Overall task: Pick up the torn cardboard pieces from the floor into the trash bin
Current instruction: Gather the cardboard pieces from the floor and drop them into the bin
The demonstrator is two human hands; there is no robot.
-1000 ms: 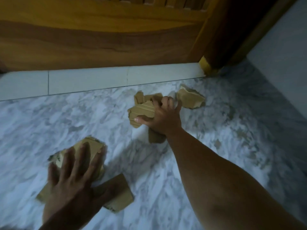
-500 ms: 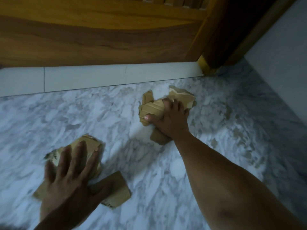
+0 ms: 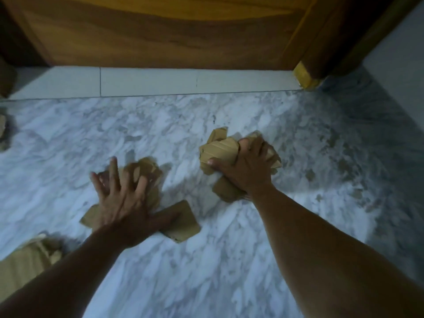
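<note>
Not very far along, I'd say. No trash bin in sight anywhere, so nothing looks binned yet, and cardboard is scattered all over the marble floor (image 3: 252, 260).

The right hand (image 3: 246, 171) is closed around a wad of torn cardboard (image 3: 219, 151), thumb hooked under the near edge, scraps poking out past the fingertips and one flap sticking out below the palm.

The left hand (image 3: 121, 203) is spread flat with its fingers splayed, pressing down on a second pile of cardboard (image 3: 149, 171) (a bit motion-blurred, so I can't tell if it's actually gripping anything). A flat brown piece (image 3: 181, 223) lies just beside its thumb, touching it.

A bigger chunk (image 3: 25, 262) sits nearer me than that wrist, at the left edge, and small bits (image 3: 1, 127) lie well off to the far left. All of that is left to collect, plus the actual dump.
</note>
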